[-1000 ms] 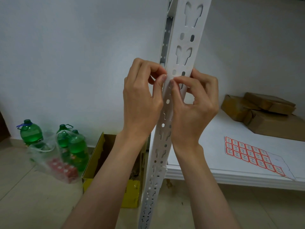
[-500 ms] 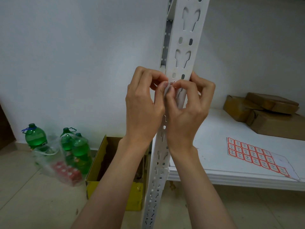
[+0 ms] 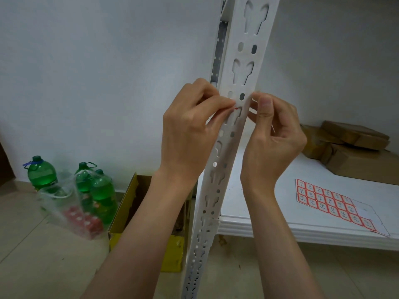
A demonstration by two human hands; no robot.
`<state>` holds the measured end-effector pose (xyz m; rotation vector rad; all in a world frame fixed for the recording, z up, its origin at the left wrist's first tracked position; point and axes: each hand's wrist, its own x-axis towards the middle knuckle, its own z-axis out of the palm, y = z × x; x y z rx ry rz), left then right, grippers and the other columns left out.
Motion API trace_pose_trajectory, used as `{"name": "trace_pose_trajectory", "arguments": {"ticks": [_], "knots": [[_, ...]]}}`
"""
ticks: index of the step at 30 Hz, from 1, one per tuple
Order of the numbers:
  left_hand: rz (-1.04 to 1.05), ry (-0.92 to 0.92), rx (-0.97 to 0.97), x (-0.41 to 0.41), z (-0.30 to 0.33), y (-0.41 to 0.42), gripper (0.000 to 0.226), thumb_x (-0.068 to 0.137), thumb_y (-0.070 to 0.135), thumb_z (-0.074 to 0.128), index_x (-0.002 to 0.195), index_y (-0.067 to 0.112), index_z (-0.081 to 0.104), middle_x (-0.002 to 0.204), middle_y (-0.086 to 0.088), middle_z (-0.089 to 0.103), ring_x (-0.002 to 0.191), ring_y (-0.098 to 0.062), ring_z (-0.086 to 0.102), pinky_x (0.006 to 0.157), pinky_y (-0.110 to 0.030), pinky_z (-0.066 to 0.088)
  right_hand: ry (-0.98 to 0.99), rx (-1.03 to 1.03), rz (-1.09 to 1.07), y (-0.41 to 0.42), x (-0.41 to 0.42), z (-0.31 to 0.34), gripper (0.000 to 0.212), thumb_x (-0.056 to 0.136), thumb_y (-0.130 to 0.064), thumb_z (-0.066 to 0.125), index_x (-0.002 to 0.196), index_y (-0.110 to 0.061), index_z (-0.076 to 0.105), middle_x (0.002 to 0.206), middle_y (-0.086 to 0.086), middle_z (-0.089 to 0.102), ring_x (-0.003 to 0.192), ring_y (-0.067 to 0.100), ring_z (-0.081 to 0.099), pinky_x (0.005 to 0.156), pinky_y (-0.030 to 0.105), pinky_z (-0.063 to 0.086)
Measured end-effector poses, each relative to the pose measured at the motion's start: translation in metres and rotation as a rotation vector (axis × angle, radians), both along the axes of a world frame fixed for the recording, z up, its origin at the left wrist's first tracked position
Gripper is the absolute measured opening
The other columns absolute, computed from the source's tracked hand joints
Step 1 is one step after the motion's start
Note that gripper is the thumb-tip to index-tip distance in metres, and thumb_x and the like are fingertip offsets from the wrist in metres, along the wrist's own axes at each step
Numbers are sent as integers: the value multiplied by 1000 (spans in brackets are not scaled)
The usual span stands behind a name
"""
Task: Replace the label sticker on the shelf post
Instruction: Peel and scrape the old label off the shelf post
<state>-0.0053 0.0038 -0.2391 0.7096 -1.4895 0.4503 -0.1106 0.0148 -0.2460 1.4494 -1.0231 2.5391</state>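
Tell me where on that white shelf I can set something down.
Bare shelf board lies between the shelf post and the sticker sheet, and behind the sheet up to the cardboard boxes. The back right corner is crowded with those boxes.

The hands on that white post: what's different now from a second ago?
The two hands have drawn apart. The left hand now pinches a small red-edged sticker at the shelf post, while the right hand has shifted to the post's right edge. The sticker sheet, cardboard boxes and green bottles lie as before.
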Motion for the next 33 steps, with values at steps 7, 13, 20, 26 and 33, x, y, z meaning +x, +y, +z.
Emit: {"name": "trace_pose_trajectory", "arguments": {"ticks": [7, 13, 20, 26, 33], "knots": [[222, 33, -62, -13, -10, -3, 19, 98, 26, 60, 94, 16, 75, 89, -4, 68, 82, -22, 61, 75, -20, 31, -53, 45, 3, 1, 6, -1, 15, 100, -24, 59, 92, -34, 67, 96, -2, 71, 92, 19, 70, 78, 40, 62], [239, 58, -42, -22, -13, -5, 42, 104, 32, 36, 96, 14, 73, 95, -6, 68, 86, -26, 62, 77, -29, 39, -40, 61, 13, 4, 5, -2, 18, 100, -22, 60, 90, -33, 67, 94, -2, 70, 91, 19, 70, 78, 40, 61], [-15, 168, 87, -20, -20, -11, 15, 99, 17, 54, 96, 7, 64, 97, -5, 59, 86, -12, 54, 80, -24, 39, -89, 77, 114, 6, 1, 2, 13, 100, -18, 61, 97, -20, 73, 100, 1, 70, 95, 19, 72, 79, 33, 62], [-278, 365, 45, 0, 8, 9, 22, 90, 14, 68, 98, -2, 55, 93, -8, 54, 77, -11, 54, 71, -16, 47, -232, 159, 224, 7, -17, 12, 9, 86, -15, 78, 86, -22, 73, 94, 2, 74, 88, 13, 71, 83, 32, 61], [-322, 190, 35, -34, 6, 27, 11, 84, 4, 77, 82, 1, 68, 82, -6, 65, 72, -13, 61, 68, -19, 53, -233, 430, 313, 4, -54, 0, 15, 82, -18, 82, 84, -8, 71, 68, -8, 69, 68, 4, 63, 64, 19, 54]]}}
